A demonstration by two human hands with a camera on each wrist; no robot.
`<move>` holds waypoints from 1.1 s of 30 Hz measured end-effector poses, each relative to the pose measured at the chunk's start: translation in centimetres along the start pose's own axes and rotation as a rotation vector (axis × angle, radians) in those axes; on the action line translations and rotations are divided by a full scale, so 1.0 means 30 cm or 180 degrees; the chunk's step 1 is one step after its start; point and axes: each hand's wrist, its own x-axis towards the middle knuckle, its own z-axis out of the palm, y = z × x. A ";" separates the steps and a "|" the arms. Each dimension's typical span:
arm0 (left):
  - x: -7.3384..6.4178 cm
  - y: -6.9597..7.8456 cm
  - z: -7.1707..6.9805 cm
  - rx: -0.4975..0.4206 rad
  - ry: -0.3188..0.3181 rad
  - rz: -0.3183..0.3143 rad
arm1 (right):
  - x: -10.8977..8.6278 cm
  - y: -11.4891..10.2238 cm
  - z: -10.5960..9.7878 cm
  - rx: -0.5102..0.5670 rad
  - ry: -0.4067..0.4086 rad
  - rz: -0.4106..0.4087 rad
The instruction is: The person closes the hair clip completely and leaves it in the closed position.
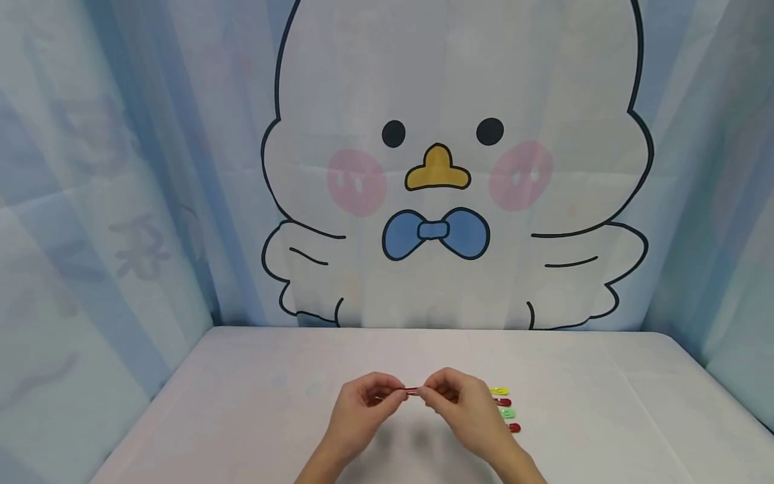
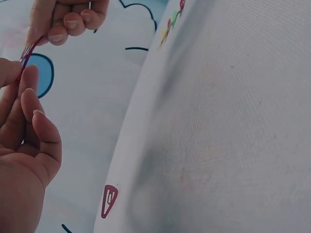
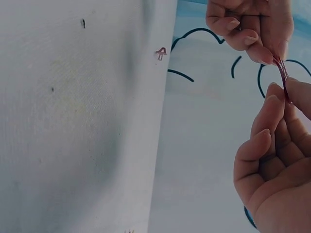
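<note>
A dark red snap hair clip (image 1: 412, 390) is held up above the table between the two hands. My left hand (image 1: 361, 411) pinches one end of it between thumb and fingertips. At the other end, my right hand (image 1: 467, 411) has the same kind of pinch. Up close in the right wrist view, the slim red clip (image 3: 283, 80) looks parted into thin strips, its ends covered by fingertips. Beside the right hand lie a yellow clip (image 1: 499, 390), a red clip (image 1: 504, 402), a green clip (image 1: 508, 413) and another red clip (image 1: 514, 427), partly hidden by that hand.
The white-covered table (image 1: 272, 376) spreads around the hands. In the left wrist view, a dark red triangular clip (image 2: 109, 201) lies near the table's edge. Behind stands a curtain (image 1: 447, 289) with a cartoon bird; more curtain (image 1: 78, 222) hangs on both sides.
</note>
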 end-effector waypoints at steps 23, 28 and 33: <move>0.000 -0.011 0.002 -0.0008 0.0145 0.0042 | -0.002 0.010 0.020 -0.0175 0.0014 -0.0071; 0.000 -0.010 0.002 0.0076 0.0185 0.0027 | -0.003 0.011 0.024 -0.0178 0.0051 -0.0091; -0.002 -0.009 0.005 0.0109 0.0230 0.0041 | -0.002 0.012 0.029 -0.0232 0.0095 -0.0006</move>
